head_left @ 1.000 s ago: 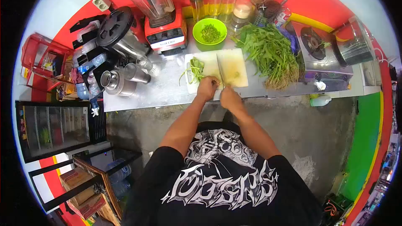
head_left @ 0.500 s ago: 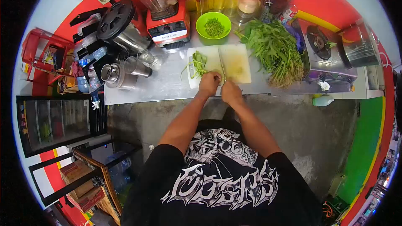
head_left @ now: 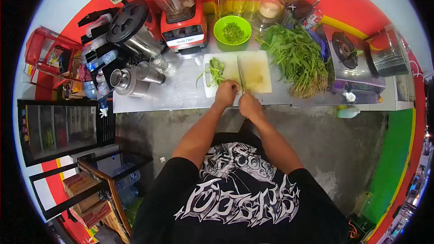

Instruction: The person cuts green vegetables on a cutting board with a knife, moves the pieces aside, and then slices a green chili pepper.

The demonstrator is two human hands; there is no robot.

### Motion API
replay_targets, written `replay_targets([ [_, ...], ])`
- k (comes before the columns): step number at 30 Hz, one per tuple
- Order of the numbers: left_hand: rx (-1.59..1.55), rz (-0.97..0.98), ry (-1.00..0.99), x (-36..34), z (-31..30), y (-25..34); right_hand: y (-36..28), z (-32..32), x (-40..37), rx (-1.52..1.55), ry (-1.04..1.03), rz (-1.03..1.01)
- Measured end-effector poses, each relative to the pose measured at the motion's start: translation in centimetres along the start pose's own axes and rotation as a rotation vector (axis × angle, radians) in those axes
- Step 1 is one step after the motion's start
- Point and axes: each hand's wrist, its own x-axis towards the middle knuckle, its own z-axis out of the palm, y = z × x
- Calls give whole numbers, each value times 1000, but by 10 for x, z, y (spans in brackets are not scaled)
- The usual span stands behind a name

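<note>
On the white cutting board (head_left: pixel 261 65), my right hand (head_left: pixel 250 104) is closed around the handle of a knife (head_left: pixel 240 73), its blade pointing away from me. My left hand (head_left: pixel 227 92) is just left of the blade, fingers pinched together; whatever is between them is too small to name. Beyond the left hand lies a small heap of green stalks (head_left: pixel 216 69), some hanging over the board's left side. Wet yellowish marks show on the right half of the board. Behind it stands a lime-green bowl (head_left: pixel 219 29) with chopped greens (head_left: pixel 233 32) inside.
A large bunch of leafy greens with roots (head_left: pixel 296 58) lies right of the board, beside a gas stove (head_left: pixel 346 61). A red blender (head_left: pixel 183 34), metal shakers (head_left: pixel 129 83) and a glass (head_left: pixel 159 62) stand left. Oil bottles (head_left: pixel 238 0) line the back wall.
The view has shifted slightly, so the counter appears a little lower. Both hands stay close together at the knife, with barely any visible movement.
</note>
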Motion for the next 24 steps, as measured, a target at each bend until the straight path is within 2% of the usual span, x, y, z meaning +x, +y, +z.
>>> replay_targets([
  [1,-2,2,4,0,-2,8,-1,2,-1,-3,3,-2],
  [3,57,-116,-22,-2,-5,18,1,10,1,-16,8,18],
  [7,34,-124,-33,-1,-2,8,3,10,9,-64,74,-28],
  [14,97,-4,65,-4,5,-3,5,16,7,-51,19,-7],
  [18,43,-168,-45,-4,-4,9,5,12,10,-53,36,-25],
  [21,26,-127,-2,-2,-1,8,5,14,5,-76,-1,-16],
  [23,-3,-128,6,-3,2,6,2,19,2,3,31,62],
  [24,-11,-111,9,-3,2,6,2,19,5,-37,4,22],
])
